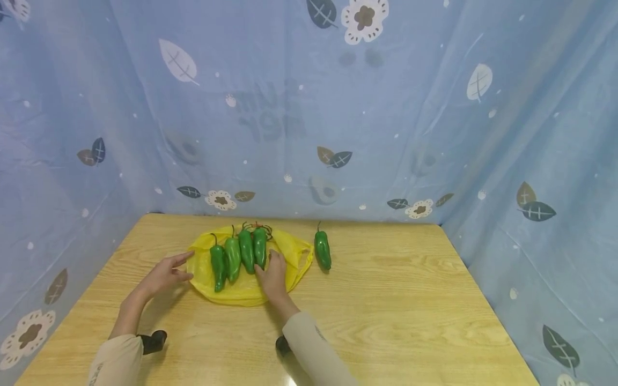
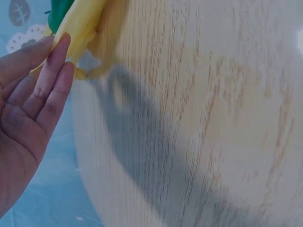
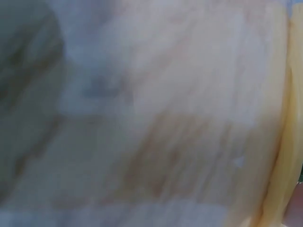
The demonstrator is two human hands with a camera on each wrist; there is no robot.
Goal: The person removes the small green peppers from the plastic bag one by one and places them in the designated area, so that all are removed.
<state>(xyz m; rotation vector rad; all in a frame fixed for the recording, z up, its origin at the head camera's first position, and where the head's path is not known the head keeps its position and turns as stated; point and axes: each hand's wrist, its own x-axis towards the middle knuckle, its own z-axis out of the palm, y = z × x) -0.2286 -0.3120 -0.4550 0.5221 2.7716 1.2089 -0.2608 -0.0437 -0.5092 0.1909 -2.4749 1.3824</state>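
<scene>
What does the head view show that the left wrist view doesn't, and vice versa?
Only the head view: the right hand, the sleeves, and a lone pepper right of the yellow bag.
Only the left wrist view: the palm side of the left hand.
Both: that hand at the bag's edge, some green pepper, wooden table, blue curtain.

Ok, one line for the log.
Left hand: at yellow plastic bag, left edge; right hand: at rightmost of four long green peppers on bag; fifth pepper: on wooden table, right of bag
</scene>
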